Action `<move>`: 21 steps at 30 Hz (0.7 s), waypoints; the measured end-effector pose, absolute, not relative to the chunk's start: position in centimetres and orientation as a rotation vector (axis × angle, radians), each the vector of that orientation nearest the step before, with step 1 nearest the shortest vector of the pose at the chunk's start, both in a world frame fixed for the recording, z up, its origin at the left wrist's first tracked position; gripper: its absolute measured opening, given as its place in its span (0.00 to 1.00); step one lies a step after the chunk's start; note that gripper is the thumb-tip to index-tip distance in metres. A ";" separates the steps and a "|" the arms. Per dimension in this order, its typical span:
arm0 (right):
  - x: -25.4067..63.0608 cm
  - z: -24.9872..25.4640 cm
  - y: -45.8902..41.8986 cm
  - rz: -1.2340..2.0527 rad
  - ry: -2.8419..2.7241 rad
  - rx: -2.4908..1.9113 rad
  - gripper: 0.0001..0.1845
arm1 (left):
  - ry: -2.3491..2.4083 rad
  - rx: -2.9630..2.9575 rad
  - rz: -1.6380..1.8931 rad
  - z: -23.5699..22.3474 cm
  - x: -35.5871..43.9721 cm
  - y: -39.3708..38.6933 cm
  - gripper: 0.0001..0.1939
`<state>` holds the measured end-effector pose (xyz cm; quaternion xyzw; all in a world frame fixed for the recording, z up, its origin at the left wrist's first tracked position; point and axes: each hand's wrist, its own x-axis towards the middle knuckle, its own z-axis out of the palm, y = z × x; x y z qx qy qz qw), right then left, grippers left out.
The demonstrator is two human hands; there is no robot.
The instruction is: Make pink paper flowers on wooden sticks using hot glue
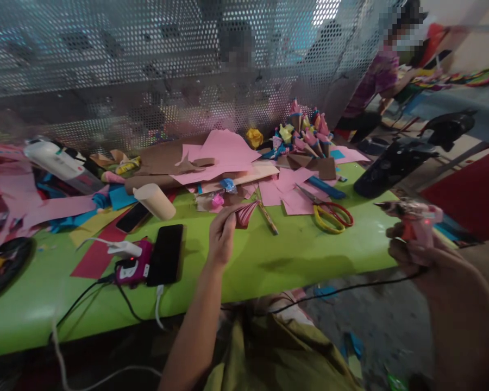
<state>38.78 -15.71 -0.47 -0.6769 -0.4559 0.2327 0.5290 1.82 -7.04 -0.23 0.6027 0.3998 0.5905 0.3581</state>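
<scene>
In my left hand (222,233) is a folded pink paper (246,213) with fan-like pleats, pinched between thumb and fingers above the green table. My right hand (418,252) grips a pink hot glue gun (426,220) by its handle, off to the right. A small red light glows on the gun's body, and its nozzle points left. A black cord trails from it back across the front of the table. Between the hands lie a pencil (268,218) and scissors (328,212) with red and yellow handles.
Pink paper sheets (228,152) and finished paper flowers (305,130) line the back by a perforated metal screen (167,81). A black bottle (385,168) stands right. Left are a phone (165,255), a purple power adapter (135,266) with cords and a cardboard tube (155,201). Another person (377,81) sits beyond.
</scene>
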 end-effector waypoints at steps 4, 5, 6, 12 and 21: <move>35.7 -0.2 -14.8 1.067 -0.767 -1.399 0.22 | 0.999 1.532 1.559 -1.0 1.7 -6.7 0.17; 34.9 0.0 -14.6 1.164 -0.804 -1.365 0.21 | 0.985 1.534 1.572 -1.1 1.7 -6.6 0.17; 34.1 0.3 -14.5 1.256 -0.875 -1.350 0.19 | 0.973 1.543 1.583 -1.2 1.6 -6.5 0.17; 29.8 3.4 -13.4 1.355 -1.425 -1.345 0.25 | 0.971 1.674 1.576 -1.2 1.6 -6.3 0.16; 26.6 5.0 -12.3 1.339 -1.528 -1.272 0.30 | 1.021 1.679 1.530 -1.3 1.6 -6.6 0.16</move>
